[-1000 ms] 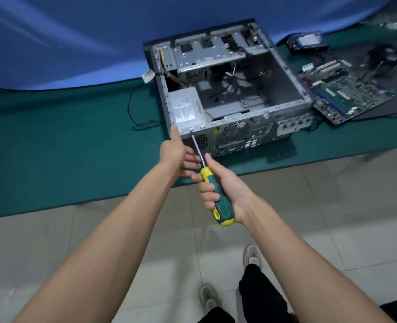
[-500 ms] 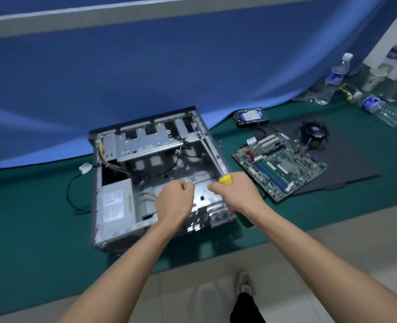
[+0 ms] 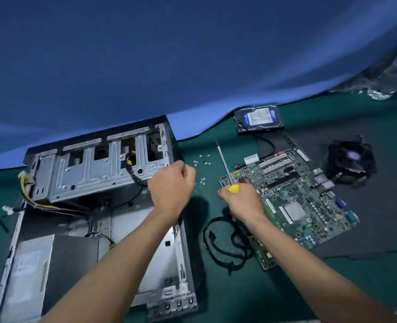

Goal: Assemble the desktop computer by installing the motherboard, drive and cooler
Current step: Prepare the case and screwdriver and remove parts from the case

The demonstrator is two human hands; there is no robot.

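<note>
Green mat (image 3: 216, 299): open case (image 3: 183, 248) holds power supply (image 3: 27, 264); right hand (image 3: 241, 201) grips screwdriver (image 3: 224, 164); left hand (image 3: 172, 185) fisted.

blue backdrop cloth (image 3: 146, 66), green mat (image 3: 216, 299), plastic bottles (image 3: 388, 75)

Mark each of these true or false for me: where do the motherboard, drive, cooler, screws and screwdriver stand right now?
1. The motherboard is mounted inside the case. False: it lies on the mat to the right of the case.
2. The right hand holds the screwdriver with its shaft pointing away from the person. True.
3. Loose screws lie on the green mat between the case and the motherboard. True.
4. The hard drive sits in a drive bay. False: it lies outside the case, beyond the motherboard.
5. The cooler is fitted on the motherboard. False: it sits beside the board, to its right.
</note>
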